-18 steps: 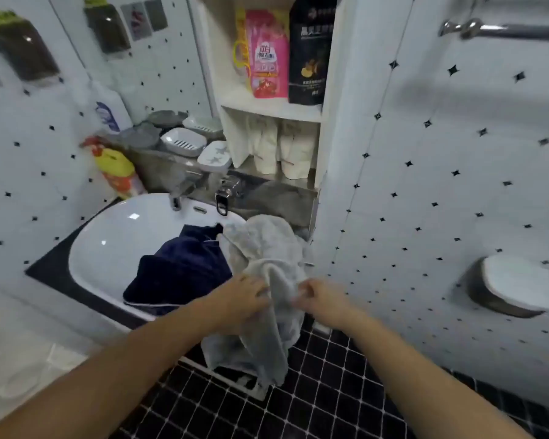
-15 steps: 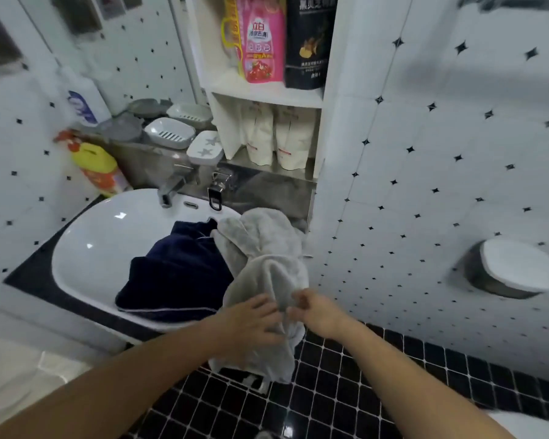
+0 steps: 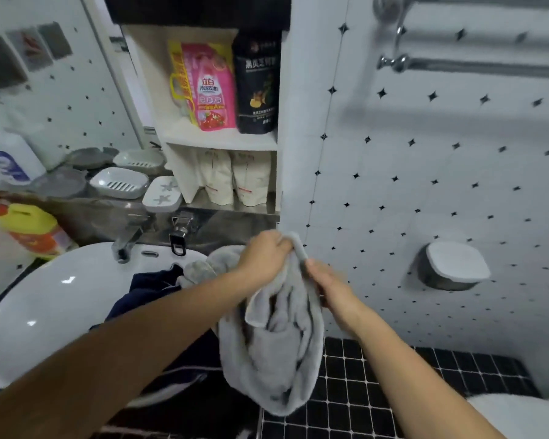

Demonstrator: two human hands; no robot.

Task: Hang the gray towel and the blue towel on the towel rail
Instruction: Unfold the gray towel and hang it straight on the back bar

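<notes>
I've raised the gray towel off the sink; left hand and right hand both grip it, the blue towel in the sink.

The only camera, worn on the head, looked forward and down from close above the sink; the towel rail stood high right of the sink.

1. Gray towel: pale gray, plush, bunched in loose folds. Its upper edge is held by the left grip and the right grip, and the bulk hangs below them.
2. Blue towel: dark navy with a pale stripe, crumpled in the sink just left of the gray towel.
3. Towel rail: chrome horizontal bars, mounted high on the tiled wall at upper right.
</notes>
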